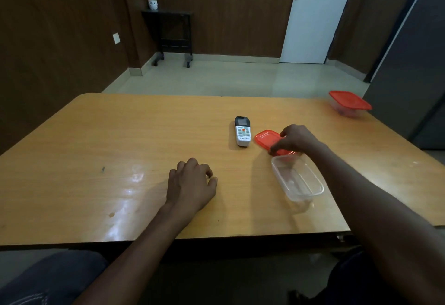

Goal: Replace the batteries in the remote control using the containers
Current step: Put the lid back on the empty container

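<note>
Left hand [192, 182] rests loosely curled and empty on the table [96, 136]; right hand [295, 139] pinches the red lid [267, 138] beside the remote [242, 131]. Lay the lid flat, clear of the open container [297, 179].

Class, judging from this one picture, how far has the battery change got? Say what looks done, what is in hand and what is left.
Done: the near clear container is open and looks empty. In hand: the right hand holds its orange lid at the table. Left: the remote lies face up, untouched; the far container is closed. The left hand rests idle.
</note>
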Available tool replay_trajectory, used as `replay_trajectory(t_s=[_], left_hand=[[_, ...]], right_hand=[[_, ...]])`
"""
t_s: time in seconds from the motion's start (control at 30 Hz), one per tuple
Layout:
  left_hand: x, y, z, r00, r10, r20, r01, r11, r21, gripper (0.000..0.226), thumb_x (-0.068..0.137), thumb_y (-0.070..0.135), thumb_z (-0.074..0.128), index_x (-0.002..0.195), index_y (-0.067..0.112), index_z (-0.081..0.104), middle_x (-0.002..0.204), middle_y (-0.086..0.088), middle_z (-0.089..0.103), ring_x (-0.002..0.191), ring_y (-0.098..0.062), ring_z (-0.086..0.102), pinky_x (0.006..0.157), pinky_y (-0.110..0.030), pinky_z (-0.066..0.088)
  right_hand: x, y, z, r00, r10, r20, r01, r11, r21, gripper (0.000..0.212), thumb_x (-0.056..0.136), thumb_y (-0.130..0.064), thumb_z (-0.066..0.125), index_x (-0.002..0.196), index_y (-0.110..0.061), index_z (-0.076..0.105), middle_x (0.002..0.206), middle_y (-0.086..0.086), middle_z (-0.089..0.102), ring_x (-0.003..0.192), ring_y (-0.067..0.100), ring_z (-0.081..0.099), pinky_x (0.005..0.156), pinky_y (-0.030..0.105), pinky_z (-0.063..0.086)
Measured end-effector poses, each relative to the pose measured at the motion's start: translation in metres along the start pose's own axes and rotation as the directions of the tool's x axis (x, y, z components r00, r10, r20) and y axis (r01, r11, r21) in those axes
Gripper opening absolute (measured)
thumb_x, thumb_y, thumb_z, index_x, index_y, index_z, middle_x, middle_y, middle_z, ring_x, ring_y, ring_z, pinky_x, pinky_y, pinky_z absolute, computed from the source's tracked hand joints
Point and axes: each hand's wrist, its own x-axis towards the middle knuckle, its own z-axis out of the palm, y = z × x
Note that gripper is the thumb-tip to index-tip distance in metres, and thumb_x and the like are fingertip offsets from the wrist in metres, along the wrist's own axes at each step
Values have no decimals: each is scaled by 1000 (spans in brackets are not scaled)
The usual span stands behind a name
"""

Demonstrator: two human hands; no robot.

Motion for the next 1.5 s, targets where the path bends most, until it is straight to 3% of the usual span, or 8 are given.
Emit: replay_trajectory(t_s=[0.33,0.6,0.73,0.9,1.13,1.33,1.4,1.5], left_hand=[[-4,38,-1,997,65,40,-46,933,-356,24,92,43,64,112,32,72,107,9,66,103,-10,56,83,-28,48],[-23,94,6,812,190,552,494,280,-823,52,97,13,63,146,8,47,129,-11,62,104,-23,67,87,-37,60],[-20,101,10,832,135,538,535,59,-843,32,99,23,57,128,10,64,125,-13,69,111,-30,65,94,-44,57],[-7,81,-8,874,-35,485,477,-137,-868,30,97,23,63,123,9,64,121,-12,68,111,-35,66,90,-53,59],[-5,49,-20,866,63,496,474,-418,-775,39,86,9,42,116,5,67,117,-20,67,98,-35,66,93,-47,55],[-12,43,-21,875,134,465,465,-498,-732,46,100,29,33,138,20,56,133,-20,63,112,-43,65,83,-62,56],[-15,45,-23,863,153,481,499,-405,-766,47,98,49,49,137,23,56,131,-17,65,110,-42,67,81,-59,58],[-13,49,-19,869,91,486,493,-242,-836,71,75,32,80,140,25,52,136,-15,61,114,-42,64,76,-53,60]], right_hand=[[-81,-8,-28,961,-61,-270,109,980,167,104,46,-76,72,131,-16,61,119,10,67,109,31,59,83,43,57],[-149,-7,-17,984,175,32,-171,880,443,87,64,-51,87,134,-10,53,123,13,60,105,30,62,81,47,62],[-165,-21,-5,991,130,-18,-99,830,549,115,38,-71,78,138,-22,48,129,5,57,115,29,57,88,48,58],[-177,-37,1,999,-13,-38,38,616,787,74,75,-47,80,137,-23,48,117,-1,56,94,16,62,73,30,57],[-186,-56,9,974,-25,-227,218,391,894,50,93,-42,34,101,0,61,99,24,66,91,41,65,67,46,58],[-187,-68,29,959,50,-279,218,500,838,27,102,-19,37,116,-19,60,86,4,71,80,24,73,72,50,63],[-186,-72,33,954,71,-292,211,533,819,25,103,-24,37,120,-23,56,87,1,70,80,22,72,73,51,63],[-184,-74,35,948,91,-305,202,570,796,29,104,-24,39,126,-16,56,91,-1,68,80,18,71,71,48,64]])
